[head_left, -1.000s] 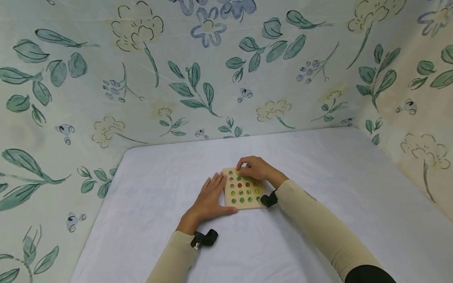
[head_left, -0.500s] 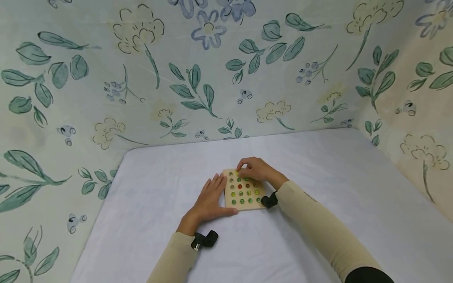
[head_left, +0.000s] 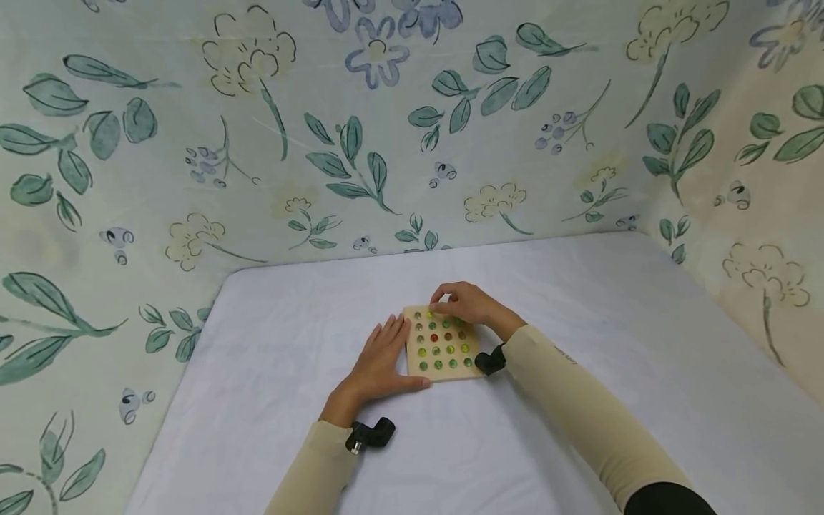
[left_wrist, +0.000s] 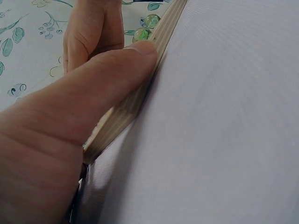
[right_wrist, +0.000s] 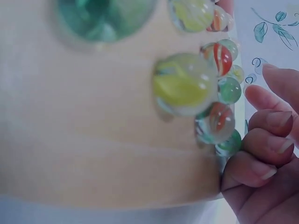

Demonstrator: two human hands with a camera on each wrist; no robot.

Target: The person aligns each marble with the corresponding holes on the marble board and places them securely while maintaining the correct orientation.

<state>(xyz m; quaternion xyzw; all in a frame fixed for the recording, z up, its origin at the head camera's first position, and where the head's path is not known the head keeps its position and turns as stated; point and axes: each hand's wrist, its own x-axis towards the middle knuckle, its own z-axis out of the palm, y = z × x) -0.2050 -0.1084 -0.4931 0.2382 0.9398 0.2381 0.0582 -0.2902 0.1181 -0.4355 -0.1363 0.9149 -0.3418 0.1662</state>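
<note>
A square wooden board (head_left: 412, 370) lies on the white-covered table, with rows of glass marbles (head_left: 435, 350) standing in it. My left hand (head_left: 381, 361) rests along its left side, fingers straight. In the left wrist view the thumb (left_wrist: 126, 63) touches the near edge. Over the far side of the board is my right hand (head_left: 468, 304), its fingertips right by a yellow marble (head_left: 430, 315) in the far row. The right wrist view has the thumb and index finger apart beside the marbles, no marble between them; the other fingers (right_wrist: 261, 144) are curled in. The hand hides part of the far row.
White cloth (head_left: 309, 315) covers the table around the board. Floral-patterned fabric (head_left: 386, 164) rises behind the table and at both sides. A black wrist camera (head_left: 491, 361) on the right wrist overlaps the board's near right corner in the head view.
My right fingertips have lifted slightly from the far row, and the yellow marble beneath them shows more. My left hand and the board have stayed in place.
</note>
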